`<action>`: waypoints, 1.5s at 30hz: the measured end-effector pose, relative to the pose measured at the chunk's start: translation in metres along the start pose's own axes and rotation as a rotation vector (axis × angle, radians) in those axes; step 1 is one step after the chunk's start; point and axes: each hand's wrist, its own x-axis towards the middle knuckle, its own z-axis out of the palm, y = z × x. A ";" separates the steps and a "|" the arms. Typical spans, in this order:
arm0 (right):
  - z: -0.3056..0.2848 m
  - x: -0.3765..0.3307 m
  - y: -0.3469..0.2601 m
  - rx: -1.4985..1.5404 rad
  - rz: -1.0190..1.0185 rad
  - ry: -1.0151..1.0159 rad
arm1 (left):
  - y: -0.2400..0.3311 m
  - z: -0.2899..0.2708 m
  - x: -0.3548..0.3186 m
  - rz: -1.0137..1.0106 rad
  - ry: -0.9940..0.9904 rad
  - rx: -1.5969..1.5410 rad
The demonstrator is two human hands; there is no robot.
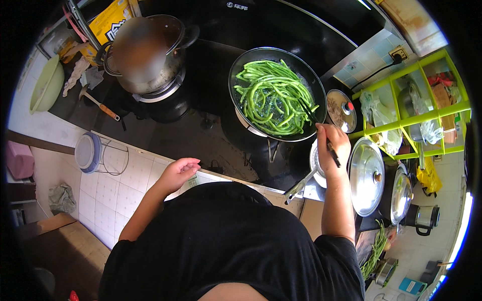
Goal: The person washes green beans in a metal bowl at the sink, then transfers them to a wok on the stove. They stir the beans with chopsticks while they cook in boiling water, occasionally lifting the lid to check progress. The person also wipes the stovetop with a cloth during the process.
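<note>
My right hand (332,145) is closed around a pair of dark chopsticks (331,148), whose far ends reach over the rim of a black frying pan (321,83) and touch the food inside. Long green beans (276,95) lie tangled in the pan, with bubbling liquid between them. By the front edge of the counter, my left hand (182,174) hovers with its fingers loosely stretched and nothing in them. Below the right hand, a metal handle (300,185) juts from a pale round pot (316,163), partly hidden by my wrist.
A steel pot (173,62) stands on the left burner, its contents blurred. Nearby lies a wooden-handled hammer-like tool (103,106). A red-knobbed glass lid (342,113) sits right of the pan, beside a green shelf (409,120). Larger lids (366,175) stand nearer me. A stool (89,153) is left.
</note>
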 end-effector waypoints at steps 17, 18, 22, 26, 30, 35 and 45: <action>0.027 -0.008 0.032 0.132 0.027 -0.032 | 0.011 0.009 0.010 -0.020 -0.034 0.007; 0.036 -0.011 0.038 0.139 0.025 -0.058 | 0.011 0.009 0.011 -0.022 -0.034 0.000; 0.043 -0.003 0.053 0.285 0.045 -0.047 | 0.013 0.008 0.009 -0.026 -0.030 0.004; 0.029 0.013 0.048 0.422 0.369 -0.001 | 0.011 0.005 0.008 -0.025 -0.011 0.005; 0.053 0.024 0.041 0.354 -0.054 -0.050 | 0.005 0.007 0.007 0.004 -0.036 0.002; 0.069 0.032 0.048 0.366 -0.095 -0.179 | 0.006 0.007 0.005 0.005 -0.018 -0.008; 0.098 0.076 0.061 0.351 0.281 0.020 | -0.002 0.002 -0.003 0.019 0.014 -0.016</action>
